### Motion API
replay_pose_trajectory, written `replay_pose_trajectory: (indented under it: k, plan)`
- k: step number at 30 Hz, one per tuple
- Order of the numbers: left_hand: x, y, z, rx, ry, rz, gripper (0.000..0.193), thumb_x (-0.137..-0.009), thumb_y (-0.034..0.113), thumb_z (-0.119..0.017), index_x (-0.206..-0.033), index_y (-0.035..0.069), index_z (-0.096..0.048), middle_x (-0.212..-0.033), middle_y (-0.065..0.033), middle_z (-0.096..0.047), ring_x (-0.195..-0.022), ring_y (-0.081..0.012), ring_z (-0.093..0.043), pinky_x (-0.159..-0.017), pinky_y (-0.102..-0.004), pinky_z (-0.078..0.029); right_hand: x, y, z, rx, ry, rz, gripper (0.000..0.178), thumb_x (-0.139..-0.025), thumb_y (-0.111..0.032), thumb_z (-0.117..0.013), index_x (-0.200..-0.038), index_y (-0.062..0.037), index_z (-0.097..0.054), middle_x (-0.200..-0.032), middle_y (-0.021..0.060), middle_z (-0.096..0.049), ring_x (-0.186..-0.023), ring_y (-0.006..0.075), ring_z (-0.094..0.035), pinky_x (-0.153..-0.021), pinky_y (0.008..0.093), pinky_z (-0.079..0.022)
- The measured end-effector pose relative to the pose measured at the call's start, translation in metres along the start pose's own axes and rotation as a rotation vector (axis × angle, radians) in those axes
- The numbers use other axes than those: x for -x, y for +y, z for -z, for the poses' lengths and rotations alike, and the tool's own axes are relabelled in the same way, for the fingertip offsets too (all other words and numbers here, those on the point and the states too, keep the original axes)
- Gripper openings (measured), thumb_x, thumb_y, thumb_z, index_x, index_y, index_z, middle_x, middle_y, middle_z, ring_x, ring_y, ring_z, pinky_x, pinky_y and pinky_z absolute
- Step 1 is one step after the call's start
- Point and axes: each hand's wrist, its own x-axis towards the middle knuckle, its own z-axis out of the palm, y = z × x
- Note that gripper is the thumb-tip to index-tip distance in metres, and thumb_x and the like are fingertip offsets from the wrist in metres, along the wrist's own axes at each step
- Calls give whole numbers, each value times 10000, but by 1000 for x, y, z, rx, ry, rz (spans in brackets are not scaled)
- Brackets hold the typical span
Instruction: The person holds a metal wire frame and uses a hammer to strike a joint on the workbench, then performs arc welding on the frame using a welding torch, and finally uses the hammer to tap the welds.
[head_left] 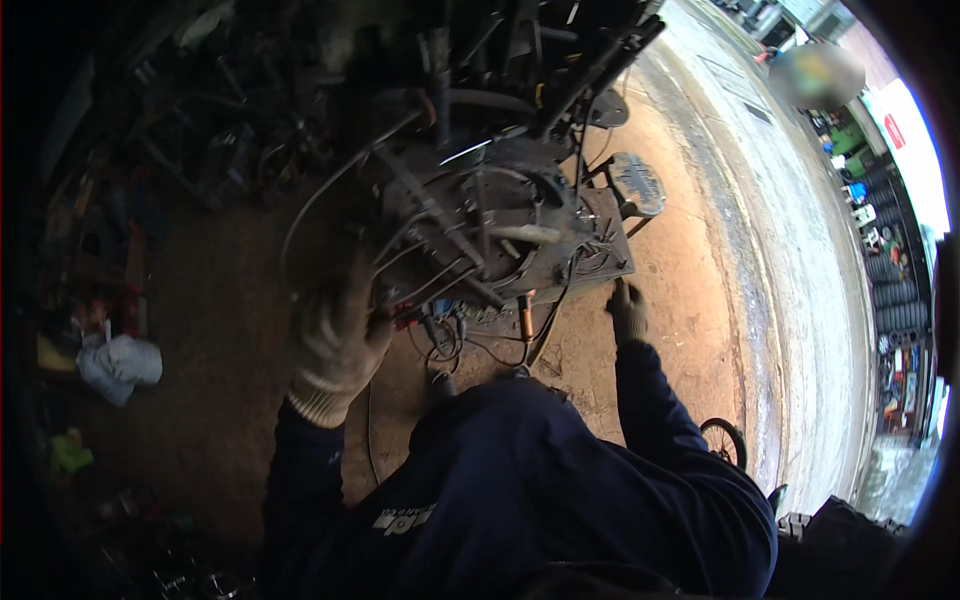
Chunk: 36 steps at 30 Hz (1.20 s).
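Note:
My left hand [340, 320], in a pale knitted work glove, is raised beside the left end of a dark metal worktable [618, 258]. Motion smears its fingers, so whether they hold anything is hidden. A thin curved cable [300, 215] arcs just above that hand. My right hand [628, 312], gloved too, is at the table's near right corner, a finger pointing toward the edge; its grip is too dark to make out. On the table lie metal bars [440, 215], a pale rod-shaped piece [528, 234] and a coil of wire [600, 258].
An orange-handled tool [526, 318] hangs at the table's front, with black cables [480, 350] below. A stool [638, 185] stands to the right. Metal scrap crowds the far side. A white bag [120, 365] lies at left. Beyond the road [790, 300] are stacked tyres [900, 305].

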Motion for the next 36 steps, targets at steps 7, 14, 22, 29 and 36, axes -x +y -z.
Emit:
replay_pose_trajectory:
  k: [7,14,22,29,36]
  plan:
    - [-3,33,-1,246,-87,336,901,-759,75,-780,-1513,-30,-299,-1210,-204,-574,-970,-301,-645,-855,-426,-557,-151,-192,-52,106,-75,450,385,-1013,-359,-535,-913,3,-619,-768,73,-616,-665,166,-597,-651,302,-493]
    - [2,74,-8,-41,-29,445,957,-746,132,-805,-1528,-25,-277,-1459,-276,-440,-1329,-395,-492,-1040,-453,-480,-346,-247,-112,145,-88,502,867,-856,-570,-729,-1430,14,-444,-1054,97,-629,-850,182,-601,-765,365,-521]
    - [-16,132,15,50,21,835,1032,-676,33,-841,-1536,-9,-272,-1060,-137,-595,-700,-193,-617,-587,-317,-543,-420,-233,-152,-129,-762,591,337,-1042,-295,-566,-1280,-67,-638,-1019,68,-708,-915,174,-670,-767,322,-529]
    - [-3,151,20,-15,126,820,1073,-653,-36,-827,-1539,-22,-223,-1102,-141,-594,-681,-153,-620,-574,-280,-544,-369,-279,-162,208,-218,652,462,-915,-454,-687,-1017,-4,-703,-910,135,-721,-919,260,-696,-761,383,-530]
    - [9,156,20,66,181,865,1076,-677,38,-846,-1551,-2,-221,-1153,-171,-567,-677,-134,-604,-558,-277,-533,-388,-370,-79,-23,-102,598,534,-945,-410,-637,-1186,65,-649,-1131,205,-706,-1088,313,-677,-942,424,-529]
